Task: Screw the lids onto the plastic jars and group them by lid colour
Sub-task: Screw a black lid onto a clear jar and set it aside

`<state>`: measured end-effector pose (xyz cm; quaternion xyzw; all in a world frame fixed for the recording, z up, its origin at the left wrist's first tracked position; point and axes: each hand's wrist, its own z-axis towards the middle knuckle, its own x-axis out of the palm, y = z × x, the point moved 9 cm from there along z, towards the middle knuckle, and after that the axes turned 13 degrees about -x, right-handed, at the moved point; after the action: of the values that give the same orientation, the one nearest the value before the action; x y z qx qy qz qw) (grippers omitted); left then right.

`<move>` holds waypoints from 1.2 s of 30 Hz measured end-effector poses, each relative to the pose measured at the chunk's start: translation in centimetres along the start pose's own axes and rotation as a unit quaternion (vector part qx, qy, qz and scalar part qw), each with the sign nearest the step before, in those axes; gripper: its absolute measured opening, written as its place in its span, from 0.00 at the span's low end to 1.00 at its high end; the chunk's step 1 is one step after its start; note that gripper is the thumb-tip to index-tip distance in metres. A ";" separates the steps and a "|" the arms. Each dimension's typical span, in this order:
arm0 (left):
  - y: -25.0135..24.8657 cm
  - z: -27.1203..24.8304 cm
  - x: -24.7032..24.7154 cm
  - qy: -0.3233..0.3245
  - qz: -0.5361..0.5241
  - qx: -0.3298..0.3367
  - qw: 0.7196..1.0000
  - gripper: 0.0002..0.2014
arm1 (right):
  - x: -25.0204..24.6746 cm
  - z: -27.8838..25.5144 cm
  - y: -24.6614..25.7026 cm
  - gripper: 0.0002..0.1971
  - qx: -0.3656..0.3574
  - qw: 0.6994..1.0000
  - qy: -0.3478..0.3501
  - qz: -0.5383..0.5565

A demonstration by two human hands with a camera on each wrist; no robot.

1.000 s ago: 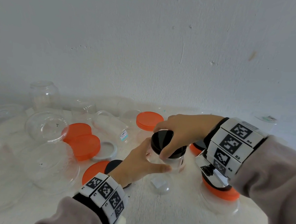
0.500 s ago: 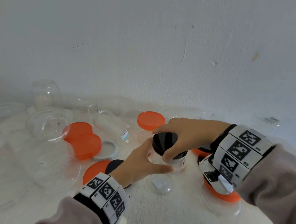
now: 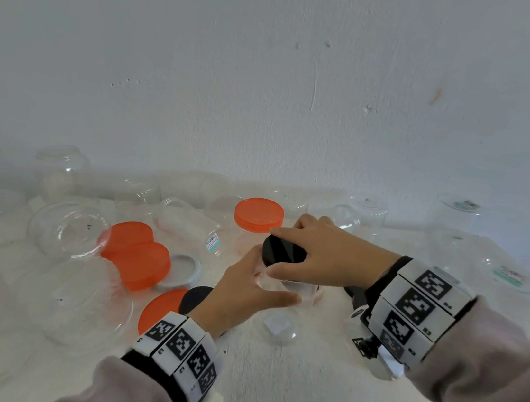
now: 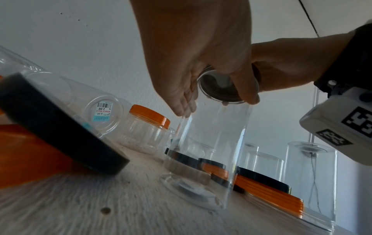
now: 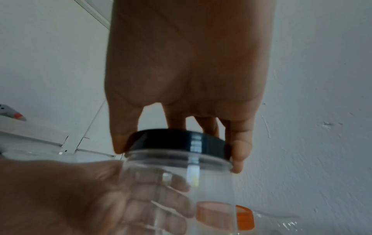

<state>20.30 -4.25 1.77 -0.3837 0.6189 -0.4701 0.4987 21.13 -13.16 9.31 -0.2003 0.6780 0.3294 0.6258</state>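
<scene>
Mid-twist on one jar. Right hand [image 3: 327, 256] arched over the black lid [image 3: 282, 252], fingers [image 3: 281, 272] curled narrowly around its rim, thumb on the near edge and fingertips on the far edge. Left hand [image 3: 244, 292] wrapped round the clear jar [image 4: 209, 151] just below the lid, bracing it upright on the counter [image 3: 282, 388].

Against a second ago: right thumb and index swung further round the rim toward the left hand, wrist carried along with them. Lid tilted before, now level on the jar's neck in the right wrist view, its skirt down at the collar. Jar itself unmoved between the two hands.

Reads as a turn of the thread taken up, so this lid probably close to seated; whether fully tight, impossible to tell. Likely one more regrip and twist, then over to the black group.

Just beyond the right fingertips, an orange-lidded jar [image 3: 258, 213]. Left of the left hand, loose orange lids [image 3: 138, 258]; beside that wrist, a spare black lid [image 3: 195, 298]. Plenty of open jars around, so much of the task left.
</scene>
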 end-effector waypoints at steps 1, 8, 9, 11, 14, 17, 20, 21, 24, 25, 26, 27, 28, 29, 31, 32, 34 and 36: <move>0.0 0.0 0.0 0.000 -0.001 0.002 1.000 0.36 | 0.1 -0.1 0.1 0.27 0.007 1.000 -0.014 -0.004; 0.3 0.2 0.1 0.000 -0.001 0.001 1.000 0.32 | 0.5 -0.5 0.7 0.29 0.046 0.993 -0.090 -0.066; 0.4 0.3 0.0 -0.001 -0.003 0.003 1.000 0.32 | 0.6 -0.6 0.7 0.30 0.054 0.991 -0.092 -0.077; 0.5 0.4 0.0 -0.002 -0.008 0.008 1.000 0.32 | 1.0 -0.7 0.8 0.31 0.068 0.989 -0.091 -0.095; 0.4 0.3 0.1 0.001 -0.010 0.017 1.000 0.32 | 1.6 -1.0 1.0 0.33 0.081 0.987 -0.095 -0.102; 0.2 0.4 0.1 0.005 -0.010 0.032 0.999 0.32 | 1.9 -1.2 0.9 0.33 0.087 0.987 -0.108 -0.081; 0.5 0.8 0.3 0.019 0.006 0.028 0.999 0.33 | 2.0 -1.4 0.7 0.32 0.096 0.986 -0.113 -0.070; 0.7 0.9 0.5 0.030 0.021 0.021 0.999 0.32 | 2.0 -1.4 0.7 0.32 0.099 0.986 -0.113 -0.069; 2.0 1.3 0.7 0.053 0.074 -0.027 0.995 0.32 | 2.0 -1.8 0.4 0.33 0.104 0.986 -0.116 -0.055; 2.3 1.3 0.6 0.059 0.085 -0.036 0.994 0.34 | 2.0 -1.9 0.2 0.33 0.106 0.986 -0.119 -0.046; 2.6 1.3 0.6 0.067 0.094 -0.040 0.992 0.37 | 1.9 -2.1 0.1 0.33 0.108 0.986 -0.123 -0.039; 2.7 1.3 0.6 0.076 0.104 -0.042 0.991 0.39 | 1.9 -2.3 -0.1 0.33 0.111 0.985 -0.127 -0.032; 2.9 1.3 0.7 0.083 0.114 -0.047 0.989 0.40 | 2.0 -2.6 -0.1 0.33 0.114 0.985 -0.130 -0.024; 3.1 1.4 0.8 0.088 0.123 -0.053 0.987 0.39 | 2.1 -2.8 -0.2 0.33 0.117 0.984 -0.132 -0.014; 3.5 1.5 0.9 0.093 0.136 -0.064 0.984 0.38 | 2.3 -3.4 -0.5 0.33 0.120 0.983 -0.135 0.011; 3.6 1.6 1.0 0.094 0.143 -0.068 0.983 0.37 | 2.2 -3.8 -0.6 0.33 0.121 0.983 -0.137 0.023; 3.9 1.6 1.2 0.102 0.160 -0.073 0.979 0.34 | 1.7 -5.1 -0.9 0.34 0.127 0.980 -0.146 0.051; 4.2 1.7 1.4 0.111 0.179 -0.074 0.975 0.33 | 0.4 -6.9 -1.2 0.36 0.130 0.977 -0.156 0.066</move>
<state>21.67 -4.82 -2.76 -0.2475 0.7624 -0.3656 0.4731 16.97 -18.73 8.69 -0.0181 0.6206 0.3059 0.7217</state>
